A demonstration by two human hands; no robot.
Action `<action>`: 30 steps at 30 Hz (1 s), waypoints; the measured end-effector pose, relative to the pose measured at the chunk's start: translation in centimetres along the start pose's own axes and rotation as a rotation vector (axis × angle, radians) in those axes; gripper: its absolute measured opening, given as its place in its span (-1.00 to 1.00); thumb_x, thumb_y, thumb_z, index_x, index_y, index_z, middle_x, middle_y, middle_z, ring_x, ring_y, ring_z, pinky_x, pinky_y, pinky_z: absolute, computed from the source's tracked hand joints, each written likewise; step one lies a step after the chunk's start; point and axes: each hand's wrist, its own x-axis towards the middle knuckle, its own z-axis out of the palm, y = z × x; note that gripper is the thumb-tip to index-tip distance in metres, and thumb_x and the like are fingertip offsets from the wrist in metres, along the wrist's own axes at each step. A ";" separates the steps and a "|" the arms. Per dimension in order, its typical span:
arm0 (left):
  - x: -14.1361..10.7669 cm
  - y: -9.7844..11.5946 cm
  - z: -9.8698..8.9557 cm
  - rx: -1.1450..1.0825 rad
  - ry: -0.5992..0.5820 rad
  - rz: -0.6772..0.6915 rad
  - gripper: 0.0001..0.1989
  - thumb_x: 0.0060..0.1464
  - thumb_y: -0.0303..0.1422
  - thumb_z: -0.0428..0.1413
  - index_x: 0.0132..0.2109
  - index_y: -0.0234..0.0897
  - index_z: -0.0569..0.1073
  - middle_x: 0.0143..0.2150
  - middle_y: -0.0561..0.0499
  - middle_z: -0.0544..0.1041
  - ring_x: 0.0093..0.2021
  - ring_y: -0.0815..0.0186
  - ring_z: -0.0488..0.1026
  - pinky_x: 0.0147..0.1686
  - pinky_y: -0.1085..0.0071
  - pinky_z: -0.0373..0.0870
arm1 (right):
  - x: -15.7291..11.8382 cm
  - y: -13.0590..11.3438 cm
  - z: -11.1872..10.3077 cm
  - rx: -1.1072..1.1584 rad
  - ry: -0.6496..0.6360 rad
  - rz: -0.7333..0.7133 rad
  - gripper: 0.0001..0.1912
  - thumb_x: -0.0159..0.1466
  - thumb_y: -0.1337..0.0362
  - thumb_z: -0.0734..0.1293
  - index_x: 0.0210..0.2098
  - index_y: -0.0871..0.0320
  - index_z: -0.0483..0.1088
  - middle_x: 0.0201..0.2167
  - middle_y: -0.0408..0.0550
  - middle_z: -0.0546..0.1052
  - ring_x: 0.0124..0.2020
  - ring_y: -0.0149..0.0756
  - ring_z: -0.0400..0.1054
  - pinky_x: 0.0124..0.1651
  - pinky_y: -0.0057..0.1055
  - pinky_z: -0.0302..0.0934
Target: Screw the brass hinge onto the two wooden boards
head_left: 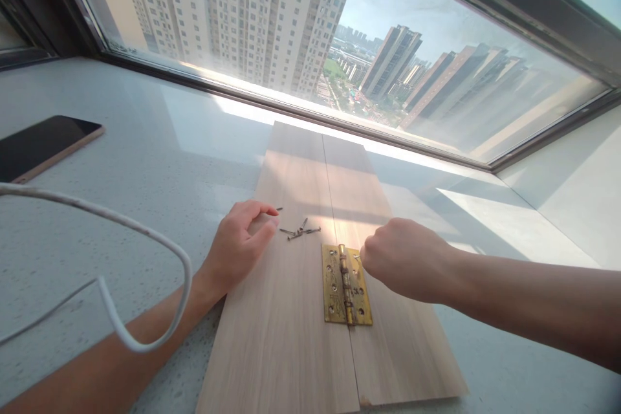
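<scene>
Two pale wooden boards (286, 310) lie side by side with a narrow seam between them. A brass-coloured hinge (345, 284) straddles the seam, its leaves spread flat and several screw holes showing. My right hand (405, 259) is closed in a fist at the upper right of the hinge; whatever it grips is hidden, though a small bright sliver shows by the fingers. At the left board's edge rests my left hand (242, 239), loosely curled, thumb and index tips slightly apart. One dark screw (279, 209) is just beyond its fingertips. Several loose screws (301, 230) lie above the hinge.
A phone (53, 142) lies on the speckled white sill (145, 136) at the left. In front of it, a white cable (160, 239) loops over my left forearm. The large window (301, 26) bounds the far side, and a white wall (572, 168) stands at the right.
</scene>
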 end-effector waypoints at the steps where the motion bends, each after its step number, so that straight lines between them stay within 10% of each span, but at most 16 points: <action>1: 0.0 0.0 0.0 0.002 0.002 0.003 -0.85 0.13 -0.30 0.04 -0.23 -0.22 0.48 -0.20 0.02 0.52 -0.10 0.20 0.39 -0.05 0.27 0.27 | 0.1 -0.1 -0.3 0.026 -0.005 0.036 -0.78 0.07 0.60 0.26 -0.56 0.22 0.42 -0.59 -0.05 0.41 -0.53 -0.34 0.31 -0.51 -0.42 -0.04; 15: 0.1 -0.1 0.0 0.015 0.015 0.014 -0.84 0.11 -0.29 0.04 -0.25 -0.21 0.48 -0.20 0.01 0.54 -0.10 0.18 0.40 -0.04 0.24 0.30 | 2.4 1.4 -1.7 0.471 -0.256 0.418 -0.81 0.19 0.29 0.26 -0.39 0.26 0.48 -0.53 -0.04 0.41 -0.61 -0.38 0.28 -0.57 -0.43 0.13; 30: 0.0 0.0 -0.1 0.014 0.012 0.017 -0.84 0.11 -0.31 0.03 -0.26 -0.21 0.49 -0.21 0.02 0.54 -0.10 0.19 0.41 -0.04 0.27 0.31 | -1.0 -0.5 2.0 -0.158 0.082 -0.089 -0.76 0.11 0.62 0.22 -0.47 0.22 0.43 -0.50 -0.01 0.43 -0.51 -0.30 0.22 -0.51 -0.37 -0.16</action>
